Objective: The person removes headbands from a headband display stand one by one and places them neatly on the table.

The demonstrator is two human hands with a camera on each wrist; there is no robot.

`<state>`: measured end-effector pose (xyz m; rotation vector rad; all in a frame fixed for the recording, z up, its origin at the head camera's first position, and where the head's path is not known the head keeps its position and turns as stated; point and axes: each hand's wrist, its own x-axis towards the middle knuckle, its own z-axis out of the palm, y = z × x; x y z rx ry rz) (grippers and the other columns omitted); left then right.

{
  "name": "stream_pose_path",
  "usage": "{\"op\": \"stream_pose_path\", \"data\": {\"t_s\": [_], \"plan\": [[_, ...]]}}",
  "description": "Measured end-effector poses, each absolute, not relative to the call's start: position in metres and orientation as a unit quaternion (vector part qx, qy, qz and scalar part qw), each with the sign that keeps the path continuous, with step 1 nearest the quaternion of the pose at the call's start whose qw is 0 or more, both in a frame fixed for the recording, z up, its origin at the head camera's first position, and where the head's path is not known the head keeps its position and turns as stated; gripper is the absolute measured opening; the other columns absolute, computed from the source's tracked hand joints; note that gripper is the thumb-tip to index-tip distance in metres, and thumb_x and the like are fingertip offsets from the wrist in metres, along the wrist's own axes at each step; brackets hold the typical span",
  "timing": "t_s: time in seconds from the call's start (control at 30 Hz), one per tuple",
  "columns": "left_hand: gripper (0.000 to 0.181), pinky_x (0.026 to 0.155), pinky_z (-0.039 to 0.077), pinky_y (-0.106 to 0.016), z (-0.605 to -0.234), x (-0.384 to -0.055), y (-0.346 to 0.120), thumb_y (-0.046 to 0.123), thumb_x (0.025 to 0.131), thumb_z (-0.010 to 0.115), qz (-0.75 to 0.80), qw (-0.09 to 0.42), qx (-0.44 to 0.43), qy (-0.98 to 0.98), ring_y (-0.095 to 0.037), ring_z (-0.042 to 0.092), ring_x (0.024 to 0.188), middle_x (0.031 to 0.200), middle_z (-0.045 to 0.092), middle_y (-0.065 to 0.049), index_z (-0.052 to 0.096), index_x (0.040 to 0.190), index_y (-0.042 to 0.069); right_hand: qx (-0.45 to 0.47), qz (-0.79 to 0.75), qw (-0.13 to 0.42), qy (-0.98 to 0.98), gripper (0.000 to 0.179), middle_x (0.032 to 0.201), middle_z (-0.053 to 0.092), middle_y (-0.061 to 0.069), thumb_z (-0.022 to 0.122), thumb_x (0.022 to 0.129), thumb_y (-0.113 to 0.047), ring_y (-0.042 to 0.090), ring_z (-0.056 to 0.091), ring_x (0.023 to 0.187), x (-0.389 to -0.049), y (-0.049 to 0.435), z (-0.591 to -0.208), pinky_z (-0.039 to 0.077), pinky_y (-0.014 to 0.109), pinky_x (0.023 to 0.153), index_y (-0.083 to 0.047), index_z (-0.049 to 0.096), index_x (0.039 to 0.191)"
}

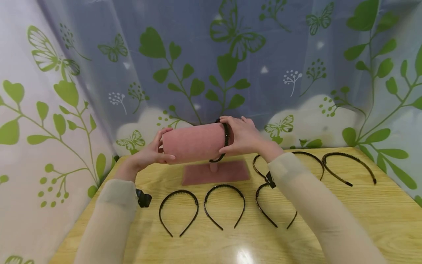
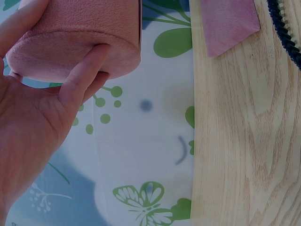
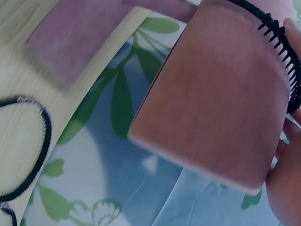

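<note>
A plush pink roll-shaped headband stand stands at the back of the table on a flat pink base. My left hand holds the roll's left end; in the left wrist view its thumb lies against the end face. Near the right end, a black toothed headband goes over the roll, its lower part hanging below. My right hand grips this headband, fingers at the top and thumb lower down. In the right wrist view the headband's teeth face the plush, and that hand shows only partly.
Black headbands lie in front of the stand: a left one, a middle one and one partly behind my right sleeve. Several more, including one at far right, lie toward the back right. A patterned curtain hangs behind the table.
</note>
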<state>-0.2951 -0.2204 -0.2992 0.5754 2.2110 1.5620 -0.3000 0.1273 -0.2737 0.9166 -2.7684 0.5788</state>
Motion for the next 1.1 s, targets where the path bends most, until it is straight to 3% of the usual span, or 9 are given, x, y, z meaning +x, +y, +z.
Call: {"op": "stream_pose_path", "data": {"t_s": [0.23, 0.57, 0.8, 1.1], "plan": [[0.095, 0.09, 0.046, -0.051, -0.3, -0.294, -0.221, 0.008, 0.092, 0.068, 0.551, 0.185, 0.209, 0.786, -0.04, 0.029, 0.137, 0.158, 0.009, -0.013, 0.002, 0.154, 0.037, 0.31, 0.196, 0.082, -0.927, 0.102, 0.15, 0.037, 0.008, 0.083, 0.072, -0.049, 0.027, 0.034, 0.137, -0.299, 0.155, -0.274, 0.007, 0.049, 0.114, -0.011, 0.03, 0.15], [0.094, 0.09, 0.046, -0.052, -0.3, -0.295, -0.223, 0.009, 0.092, 0.068, 0.552, 0.184, 0.21, 0.786, -0.04, 0.03, 0.137, 0.158, 0.009, -0.013, 0.004, 0.153, 0.039, 0.268, 0.228, 0.071, -0.933, 0.103, 0.152, 0.033, 0.013, 0.085, 0.071, -0.046, 0.039, 0.032, 0.135, -0.302, 0.191, -0.278, 0.029, 0.057, 0.105, -0.013, 0.029, 0.151], [0.094, 0.094, 0.041, -0.06, -0.299, -0.292, -0.222, 0.008, 0.092, 0.067, 0.556, 0.189, 0.208, 0.782, -0.04, 0.03, 0.137, 0.158, 0.009, -0.012, 0.003, 0.153, 0.039, 0.285, 0.229, 0.058, -0.929, 0.112, 0.157, 0.023, 0.014, 0.088, 0.07, -0.041, 0.039, 0.025, 0.14, -0.3, 0.194, -0.277, 0.025, 0.057, 0.108, -0.011, 0.022, 0.154], [0.093, 0.092, 0.043, -0.055, -0.297, -0.292, -0.222, 0.009, 0.092, 0.067, 0.549, 0.185, 0.209, 0.788, -0.039, 0.028, 0.138, 0.159, 0.009, -0.01, 0.003, 0.153, 0.04, 0.292, 0.22, 0.047, -0.93, 0.123, 0.159, 0.015, 0.015, 0.092, 0.065, -0.035, 0.039, 0.02, 0.142, -0.304, 0.195, -0.28, 0.023, 0.057, 0.108, -0.012, 0.013, 0.157]]}}
